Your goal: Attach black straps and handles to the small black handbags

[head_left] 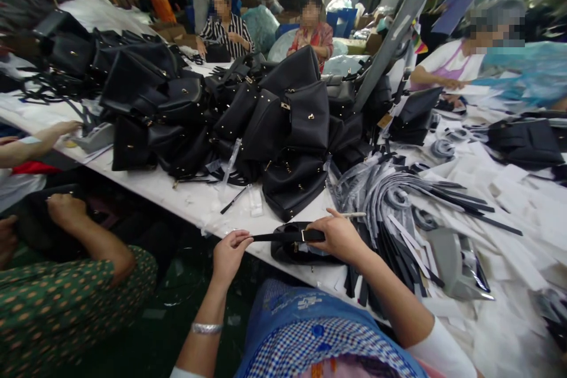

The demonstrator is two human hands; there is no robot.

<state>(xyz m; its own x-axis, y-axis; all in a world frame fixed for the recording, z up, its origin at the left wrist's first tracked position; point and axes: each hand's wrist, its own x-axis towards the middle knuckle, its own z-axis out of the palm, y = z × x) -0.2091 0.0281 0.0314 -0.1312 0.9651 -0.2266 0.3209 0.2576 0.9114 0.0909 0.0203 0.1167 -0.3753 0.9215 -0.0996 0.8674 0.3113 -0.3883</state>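
A narrow black strap point(277, 237) with a small metal buckle stretches level between my two hands at the table's near edge. My left hand point(229, 255) pinches its left end, a silver bracelet on that wrist. My right hand point(339, 236) is closed around the buckle end and also holds a thin white stick between the fingers. Just under the strap lies a black bag part point(295, 251) on the white table point(177, 192).
A big heap of black handbags point(266, 112) fills the table's middle. Loose black straps and grey rolls point(398, 201) lie to my right. A co-worker in a green dotted top point(66, 301) sits at my left. Several other people work across the table.
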